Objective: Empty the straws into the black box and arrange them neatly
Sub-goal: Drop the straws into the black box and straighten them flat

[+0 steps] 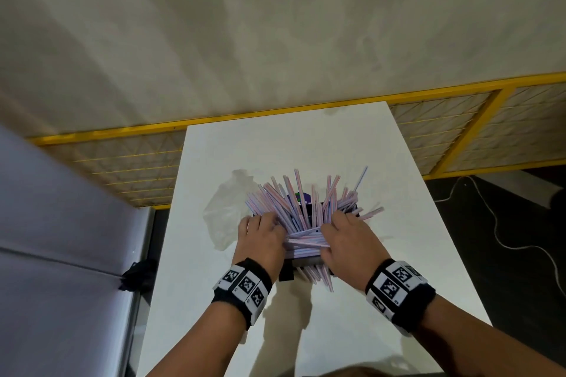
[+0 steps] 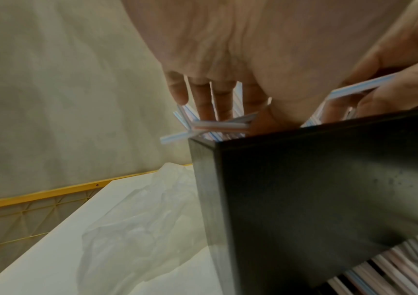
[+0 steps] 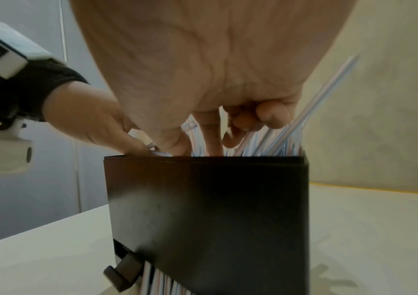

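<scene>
Black box point(image 1: 288, 272) stands at frame centre on white tabletop point(image 1: 352, 315); striped straws point(image 1: 294, 208) splay unevenly from its top. Left hand point(image 1: 260, 239) and right hand point(image 1: 349, 242) both curl fingers round straws. Clear bag point(image 1: 223, 214) lies left of box.

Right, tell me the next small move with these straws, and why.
Probably press both hands inward to gather the straws upright. They fan out in every direction above the black box, several lying crosswise between the left hand and right hand, so the pile is far from neat. The empty plastic bag lies beside the box.
</scene>
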Demonstrator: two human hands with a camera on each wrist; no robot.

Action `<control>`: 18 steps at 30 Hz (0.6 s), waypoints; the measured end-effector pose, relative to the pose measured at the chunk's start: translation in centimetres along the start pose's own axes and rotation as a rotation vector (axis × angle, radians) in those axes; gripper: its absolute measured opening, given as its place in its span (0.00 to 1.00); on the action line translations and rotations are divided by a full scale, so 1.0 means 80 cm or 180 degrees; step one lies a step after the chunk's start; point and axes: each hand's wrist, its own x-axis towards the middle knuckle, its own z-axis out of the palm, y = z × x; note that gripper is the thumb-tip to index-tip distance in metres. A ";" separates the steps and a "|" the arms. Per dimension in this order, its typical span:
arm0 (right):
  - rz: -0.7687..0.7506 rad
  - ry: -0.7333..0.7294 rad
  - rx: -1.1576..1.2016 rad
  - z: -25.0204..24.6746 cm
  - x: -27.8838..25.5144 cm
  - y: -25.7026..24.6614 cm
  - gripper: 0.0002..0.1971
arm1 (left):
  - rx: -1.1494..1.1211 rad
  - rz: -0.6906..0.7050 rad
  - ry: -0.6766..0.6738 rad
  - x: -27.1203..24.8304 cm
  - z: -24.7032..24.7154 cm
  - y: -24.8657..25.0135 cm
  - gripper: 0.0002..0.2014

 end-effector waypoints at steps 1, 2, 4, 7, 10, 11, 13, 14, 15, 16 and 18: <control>-0.0020 0.0033 -0.0002 0.001 0.000 0.000 0.15 | -0.0057 -0.0016 -0.0039 0.001 0.000 -0.002 0.17; -0.0029 0.0064 0.0006 0.001 -0.001 0.001 0.17 | -0.0134 -0.0057 -0.0097 0.001 0.001 -0.004 0.17; 0.0023 0.0120 0.0090 0.001 -0.001 0.001 0.22 | -0.0274 -0.0148 -0.0179 0.002 0.001 -0.007 0.18; 0.0242 0.0069 0.0150 0.001 0.000 0.007 0.26 | -0.0343 -0.0174 -0.0214 0.003 0.003 -0.010 0.20; 0.0309 -0.0076 0.0084 -0.003 0.003 0.017 0.27 | -0.0366 -0.0113 -0.0255 0.002 0.008 -0.007 0.21; 0.0269 -0.0087 0.0114 -0.005 0.003 0.020 0.29 | -0.0356 -0.0068 -0.0272 0.003 0.010 -0.005 0.21; 0.0230 -0.0028 0.0197 -0.013 0.003 0.026 0.32 | -0.0393 -0.0012 -0.0334 0.004 0.014 0.001 0.21; 0.0266 0.0052 0.0214 -0.018 0.002 0.029 0.32 | -0.0460 -0.0003 -0.0385 0.004 0.016 0.004 0.22; 0.0322 0.0160 0.0213 -0.025 0.001 0.032 0.30 | -0.0559 0.0008 -0.0433 0.005 0.018 0.008 0.24; 0.0385 0.0295 0.0213 -0.031 0.001 0.035 0.28 | -0.0676 0.0023 -0.0455 0.005 0.019 0.012 0.26; 0.0535 0.0630 0.0301 -0.044 -0.002 0.044 0.24 | -0.0887 0.0066 -0.0426 0.006 0.019 0.018 0.28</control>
